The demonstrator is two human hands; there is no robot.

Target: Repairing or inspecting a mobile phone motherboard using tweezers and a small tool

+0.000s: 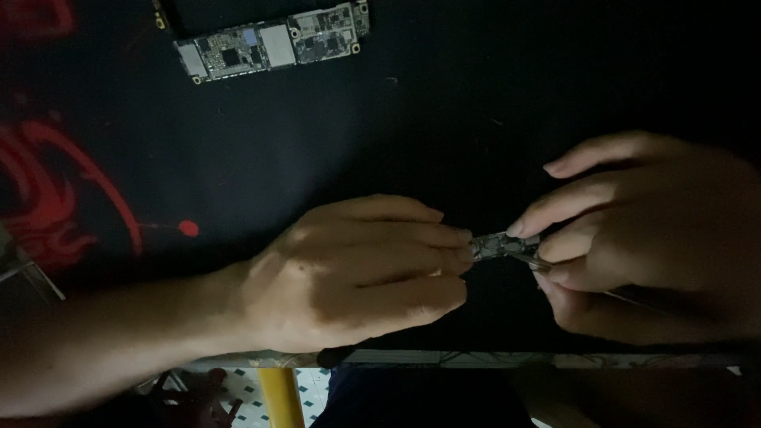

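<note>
Fingertips of the left hand [357, 269], knuckles up, pinch the left end of a small circuit board [501, 244] held above the near edge of the dark worktop [412, 135]. Right hand [658, 238] curls in from the right, its grip clamped on the board's right end together with a thin metal tool [547, 268]. A longer circuit board [273, 43] lies far left.

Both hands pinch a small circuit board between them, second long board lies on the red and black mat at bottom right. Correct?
Not quite: the head view shows the long board at top left of the mat. Left hand and right hand do pinch the small circuit board.
</note>
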